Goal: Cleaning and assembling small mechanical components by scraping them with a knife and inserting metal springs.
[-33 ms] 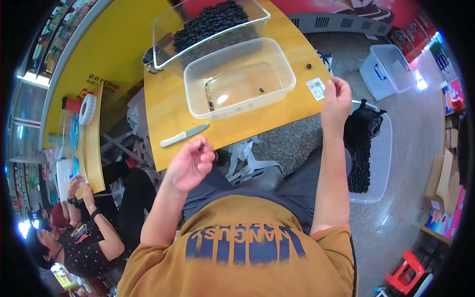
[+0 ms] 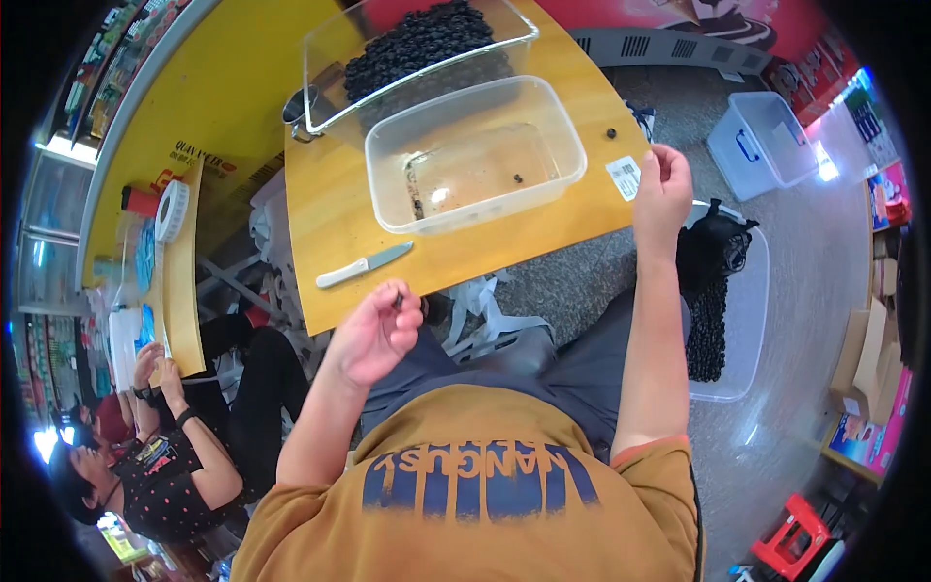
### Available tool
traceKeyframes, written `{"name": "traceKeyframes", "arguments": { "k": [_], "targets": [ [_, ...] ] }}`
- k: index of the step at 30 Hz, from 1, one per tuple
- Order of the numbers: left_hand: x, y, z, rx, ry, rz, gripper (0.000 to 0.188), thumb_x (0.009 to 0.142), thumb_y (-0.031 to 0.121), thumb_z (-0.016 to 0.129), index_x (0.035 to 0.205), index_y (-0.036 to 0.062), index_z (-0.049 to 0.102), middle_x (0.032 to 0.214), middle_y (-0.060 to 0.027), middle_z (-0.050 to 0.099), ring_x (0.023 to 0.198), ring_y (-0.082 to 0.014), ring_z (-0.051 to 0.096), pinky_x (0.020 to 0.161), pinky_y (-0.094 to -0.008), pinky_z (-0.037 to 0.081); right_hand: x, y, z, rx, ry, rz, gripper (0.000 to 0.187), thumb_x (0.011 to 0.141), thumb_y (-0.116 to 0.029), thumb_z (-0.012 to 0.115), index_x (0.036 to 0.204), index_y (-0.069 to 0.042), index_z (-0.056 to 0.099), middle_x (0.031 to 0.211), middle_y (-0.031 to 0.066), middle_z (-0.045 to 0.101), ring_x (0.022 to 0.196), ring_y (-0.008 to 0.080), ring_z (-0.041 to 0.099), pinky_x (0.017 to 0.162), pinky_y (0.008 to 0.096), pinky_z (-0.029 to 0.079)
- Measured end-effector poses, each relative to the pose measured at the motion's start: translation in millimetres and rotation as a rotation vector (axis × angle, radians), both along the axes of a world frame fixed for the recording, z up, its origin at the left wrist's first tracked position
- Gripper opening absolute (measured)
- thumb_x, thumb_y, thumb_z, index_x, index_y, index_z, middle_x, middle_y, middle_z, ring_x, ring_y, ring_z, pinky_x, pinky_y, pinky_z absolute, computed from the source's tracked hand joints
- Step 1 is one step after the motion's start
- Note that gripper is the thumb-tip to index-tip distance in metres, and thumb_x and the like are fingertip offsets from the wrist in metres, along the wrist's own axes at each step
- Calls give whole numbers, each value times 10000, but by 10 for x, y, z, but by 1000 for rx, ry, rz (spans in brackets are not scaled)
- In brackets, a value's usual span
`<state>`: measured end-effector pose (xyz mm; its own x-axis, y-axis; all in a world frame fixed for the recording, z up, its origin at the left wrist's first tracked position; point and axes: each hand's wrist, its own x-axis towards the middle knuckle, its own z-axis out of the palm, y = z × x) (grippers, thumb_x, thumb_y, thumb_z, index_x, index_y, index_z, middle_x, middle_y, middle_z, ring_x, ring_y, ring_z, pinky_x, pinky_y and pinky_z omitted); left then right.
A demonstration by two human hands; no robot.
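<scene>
My left hand [image 2: 380,335] is closed in front of the table's near edge, pinching a small dark piece [image 2: 399,302] between thumb and fingers. A knife [image 2: 364,264] with a pale handle lies on the table just beyond it. Over the table's right edge, my right hand [image 2: 664,189] has thumb and fingertips pressed together; what they hold, if anything, cannot be made out. Beside it lies a white printed label [image 2: 624,177], with one small dark round piece [image 2: 611,134] farther back. A clear plastic tub [image 2: 475,215] stands mid-table, holding a few dark bits and some liquid.
Behind the tub, a larger clear bin [image 2: 325,73] holds a heap of black round pieces [image 2: 427,44]. On the floor at right are another bin [image 2: 742,339] with black pieces and a black bag, and a blue-handled bin [image 2: 756,145]. Another person [image 2: 170,475] works at a left-hand table.
The whole view has shifted very slightly. Both hands keep nearly the same pose, with the small dark piece still in the left.
</scene>
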<state>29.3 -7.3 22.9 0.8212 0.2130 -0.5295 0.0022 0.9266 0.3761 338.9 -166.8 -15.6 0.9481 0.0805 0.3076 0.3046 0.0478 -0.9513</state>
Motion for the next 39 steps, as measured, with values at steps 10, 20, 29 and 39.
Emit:
{"name": "traceKeyframes", "arguments": {
  "k": [10,20,29,39],
  "targets": [
    [-340,53,-187,92,158,-115,125,855,130,485,898,17,518,759,-64,511,609,-143,492,500,-247,392,579,547,-349,-863,-610,-33,339,777,-147,557,1090,-20,540,976,169,562,896,312,534,813,376,417],
    [-78,170,-301,-16,133,-282,138,870,169,509,898,36,532,668,-76,523,573,-158,508,509,-253,409,689,710,-427,-942,-732,-12,147,775,-131,567,853,-29,637,805,122,575,769,290,541,724,370,423],
    [-1,91,-305,-28,120,-331,131,873,160,501,892,34,533,689,-59,522,591,-150,500,519,-253,404,451,573,-272,-398,-135,-30,161,835,-150,564,866,1,610,726,55,564,668,167,525,614,294,430],
    [165,-205,-235,-80,82,-398,135,886,182,488,878,47,491,829,-65,495,627,-155,481,491,-254,382,-978,-35,802,874,1058,650,217,899,-221,491,985,-32,553,784,49,579,595,110,516,511,241,398]
  ]
}}
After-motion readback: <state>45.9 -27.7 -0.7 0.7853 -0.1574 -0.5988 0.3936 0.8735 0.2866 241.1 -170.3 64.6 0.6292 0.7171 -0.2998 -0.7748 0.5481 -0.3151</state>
